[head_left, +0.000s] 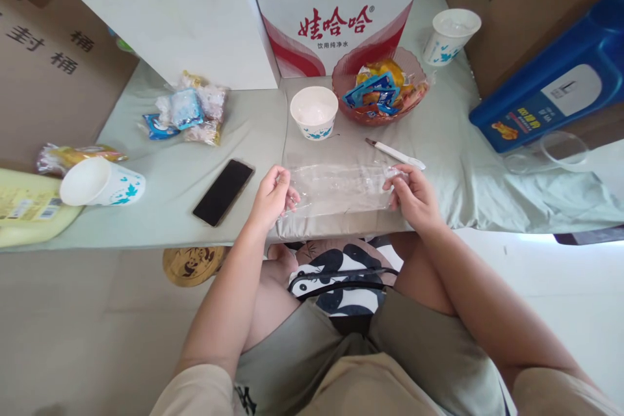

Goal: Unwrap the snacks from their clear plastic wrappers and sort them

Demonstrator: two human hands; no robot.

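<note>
A clear plastic bag (344, 188) is stretched flat between my two hands, just over the front edge of the cloth-covered table. My left hand (275, 193) pinches its left end with thumb and fingers. At the other end, my right hand (412, 195) grips the bag's right side. Behind the bag lies a white-handled utility knife or similar slim tool (394, 154), touched by neither hand. A paper cup (314, 114) with blue leaf prints stands upright beyond the bag. To the left of my left hand a black phone (223, 192) rests face up.
A pink glass bowl (375, 118) holds wrapped snacks. More packets (188, 110) lie at left, near a tipped paper cup (104, 183). A white and red carton (336, 23) blocks the back. At right are another cup (451, 39) and a leaning blue bottle (550, 78).
</note>
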